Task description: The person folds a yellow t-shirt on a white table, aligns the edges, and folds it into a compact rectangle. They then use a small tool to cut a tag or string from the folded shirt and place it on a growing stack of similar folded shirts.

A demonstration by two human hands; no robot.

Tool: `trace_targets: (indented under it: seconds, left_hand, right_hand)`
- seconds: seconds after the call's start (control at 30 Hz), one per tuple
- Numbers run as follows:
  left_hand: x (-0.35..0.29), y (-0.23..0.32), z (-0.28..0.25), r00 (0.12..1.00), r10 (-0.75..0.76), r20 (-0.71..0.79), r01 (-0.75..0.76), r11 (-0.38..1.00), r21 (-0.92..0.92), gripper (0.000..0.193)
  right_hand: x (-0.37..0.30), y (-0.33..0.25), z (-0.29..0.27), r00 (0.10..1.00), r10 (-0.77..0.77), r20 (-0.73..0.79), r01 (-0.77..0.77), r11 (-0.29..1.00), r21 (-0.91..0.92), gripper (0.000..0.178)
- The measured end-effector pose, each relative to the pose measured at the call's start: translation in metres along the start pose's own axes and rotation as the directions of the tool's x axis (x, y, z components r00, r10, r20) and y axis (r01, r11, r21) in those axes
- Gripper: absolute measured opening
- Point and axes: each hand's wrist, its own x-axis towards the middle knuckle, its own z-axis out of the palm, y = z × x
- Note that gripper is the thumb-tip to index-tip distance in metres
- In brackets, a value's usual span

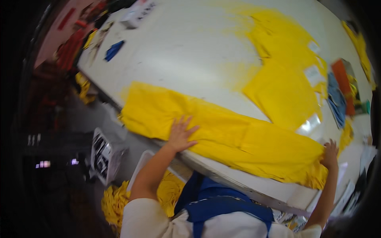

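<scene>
A long yellow garment (234, 135) lies stretched along the near edge of the table, creased in places and bunched at its right end. My left hand (181, 137) rests palm down on its left part, fingers spread. At the far right end, my right hand (330, 154) touches the garment's edge with its fingers extended upward. No grip on the cloth shows there. Beyond it, a pile of yellow garments (278, 83) with white labels lies on the right side of the table.
The white table (170, 51) carries a small blue piece (114, 50) and a white box (137, 15) at far left. Blue cloth (336, 99) and an orange box (343, 85) stand at right. Below the near edge are yellow cloth (115, 202) and a white bin (106, 156).
</scene>
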Motion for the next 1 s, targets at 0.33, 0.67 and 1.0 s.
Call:
trace_targets:
  seconds: [0.33,0.67,1.0]
  left_hand:
    - [-0.034,-0.035,0.000,0.839,-0.431,-0.331,0.374,0.900,-0.225,0.058]
    - [-0.139,-0.285,-0.068,0.129,-0.891,0.436,0.660,-0.252,-0.708,0.035]
    - [-0.105,-0.325,-0.145,0.749,-0.657,0.090,0.016,-0.118,-0.993,0.028]
  right_hand:
    - [-0.082,-0.308,0.076,0.778,-0.602,-0.180,0.627,0.759,0.175,0.082]
    - [-0.081,-0.309,0.092,0.728,-0.657,-0.197,0.676,0.736,0.042,0.081]
    - [-0.071,-0.302,0.097,0.730,-0.657,-0.188,0.668,0.744,-0.005,0.074]
